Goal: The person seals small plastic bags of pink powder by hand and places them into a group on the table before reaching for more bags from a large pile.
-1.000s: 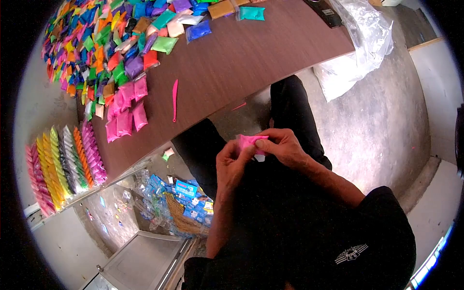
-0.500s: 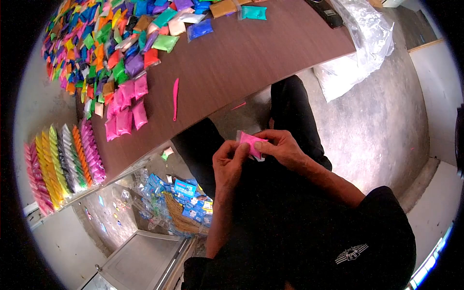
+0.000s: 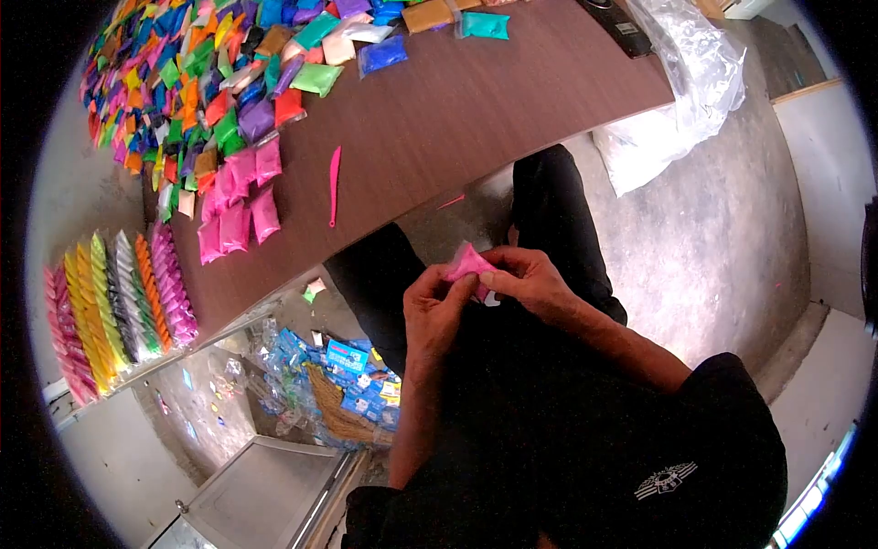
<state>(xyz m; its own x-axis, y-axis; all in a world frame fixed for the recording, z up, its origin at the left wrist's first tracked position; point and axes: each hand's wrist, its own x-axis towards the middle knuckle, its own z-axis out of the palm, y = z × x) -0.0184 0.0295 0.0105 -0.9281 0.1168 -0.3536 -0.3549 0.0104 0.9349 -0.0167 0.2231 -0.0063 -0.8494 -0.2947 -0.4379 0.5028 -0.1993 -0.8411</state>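
Observation:
Between my two hands is a small pink packet (image 3: 468, 260) in clear plastic, held above my lap off the table's edge. My left hand (image 3: 435, 299) pinches its left side with thumb and fingers. On the right side, my right hand (image 3: 532, 278) grips it with the thumb on top. The packet is bent, with its upper end pushed to a point; a whitish bit shows below the thumbs. Much of it is hidden by my fingers. On the table nearby lie several similar pink packets (image 3: 235, 228) and a pink plastic knife (image 3: 335, 187).
A large heap of coloured packets (image 3: 197, 69) covers the table's far left. Twisted coloured packs (image 3: 119, 302) line its left end. A clear plastic bag (image 3: 686, 78) hangs over the right edge beside a black device (image 3: 622, 29). Below are a broom (image 3: 334, 403) and blue packaging (image 3: 347, 357).
The pink packet has been bent between my fingers, and its upper end now stands up in a point. My hands have barely moved.

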